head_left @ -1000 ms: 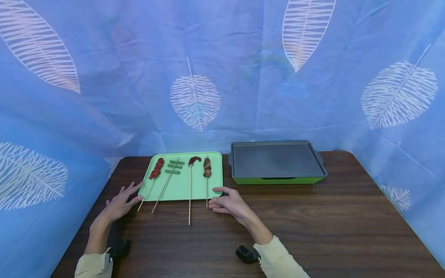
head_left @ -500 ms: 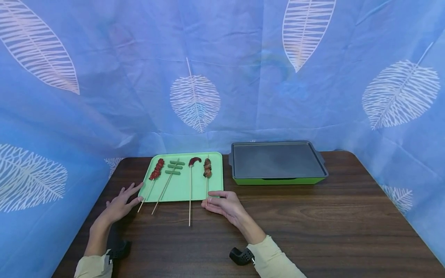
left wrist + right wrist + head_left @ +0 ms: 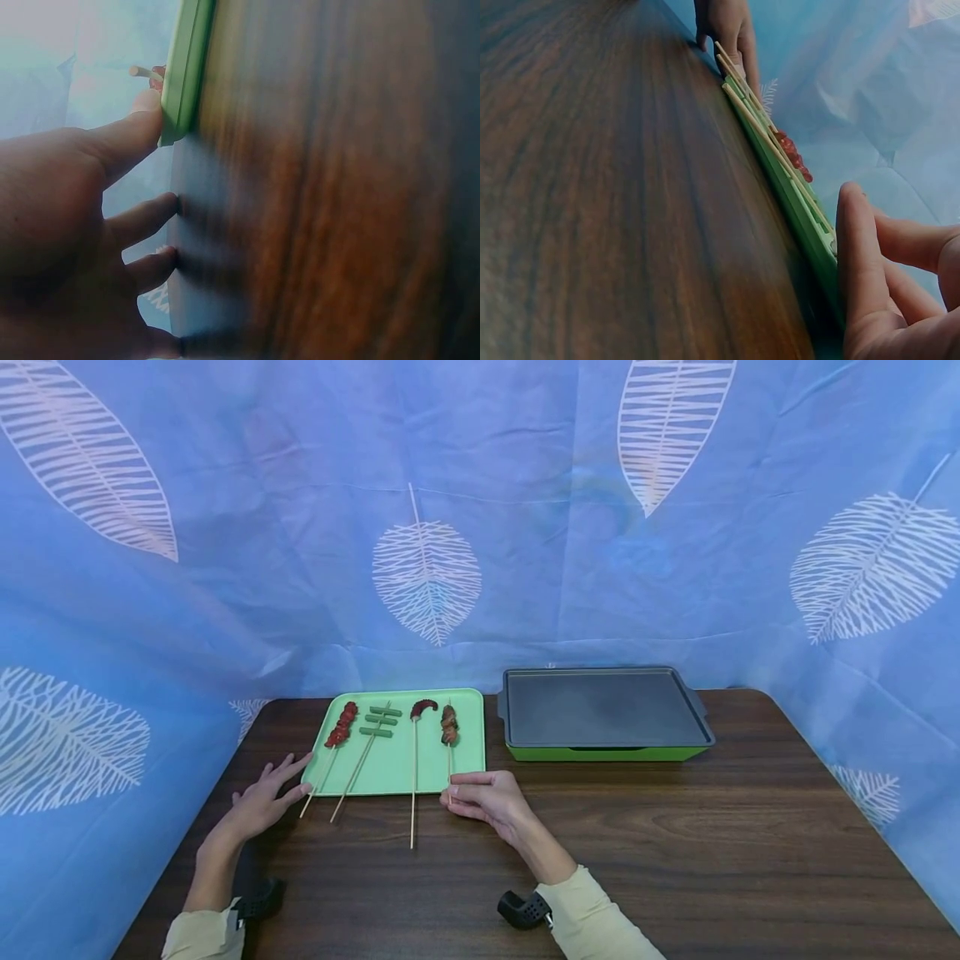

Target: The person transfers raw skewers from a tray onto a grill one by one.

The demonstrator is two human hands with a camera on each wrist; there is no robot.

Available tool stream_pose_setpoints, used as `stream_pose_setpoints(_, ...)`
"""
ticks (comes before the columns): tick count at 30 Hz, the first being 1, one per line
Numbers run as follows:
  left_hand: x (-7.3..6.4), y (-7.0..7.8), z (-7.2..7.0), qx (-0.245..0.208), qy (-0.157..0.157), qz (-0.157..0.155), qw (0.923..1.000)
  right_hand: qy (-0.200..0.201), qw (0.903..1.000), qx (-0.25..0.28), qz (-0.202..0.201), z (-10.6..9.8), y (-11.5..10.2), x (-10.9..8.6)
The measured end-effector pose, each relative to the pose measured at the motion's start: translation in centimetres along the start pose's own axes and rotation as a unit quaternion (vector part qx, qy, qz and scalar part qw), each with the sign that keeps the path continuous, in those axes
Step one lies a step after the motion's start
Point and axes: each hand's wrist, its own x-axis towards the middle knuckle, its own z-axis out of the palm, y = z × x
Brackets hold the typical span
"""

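One tray [image 3: 393, 764] bears four skewers [image 3: 414, 768]. The right hand [image 3: 491, 800] pinches the rightmost; the left hand [image 3: 260, 802] (spread) is at the near-left corner.

A dark-topped green griddle [image 3: 603, 710] stands on a brown wood-grained table [image 3: 690, 852] before a blue, leaf-patterned cloth [image 3: 525, 568]

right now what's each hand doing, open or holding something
Left hand: open, by the green tray.
Right hand: closed, pinching the rightmost skewer.
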Motion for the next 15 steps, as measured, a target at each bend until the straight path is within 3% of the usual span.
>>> stream_pose_setpoints(15,-0.1,0.5,-0.1,0.002,0.002,-0.003,1.0,0.006,0.9999,-0.01,-0.012,0.8,-0.3,-1.2)
